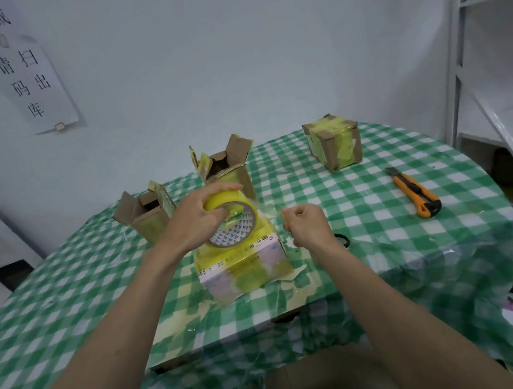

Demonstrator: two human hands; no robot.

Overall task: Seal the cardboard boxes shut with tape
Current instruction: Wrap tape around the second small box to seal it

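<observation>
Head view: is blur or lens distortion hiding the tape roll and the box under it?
Head view: wide-angle bending curves the shelf frame and table edge; light is soft and even; the tape roll in the left hand is slightly motion-smeared but readable; the box beneath shows sheen on its tape; the right hand is soft-edged.

Wall paper sign (24, 79): "区域", "请扫码出库".

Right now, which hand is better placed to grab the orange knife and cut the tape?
Right. The right hand lies nearer the utility knife, on its own side; the left hand already grips the tape roll.
</observation>
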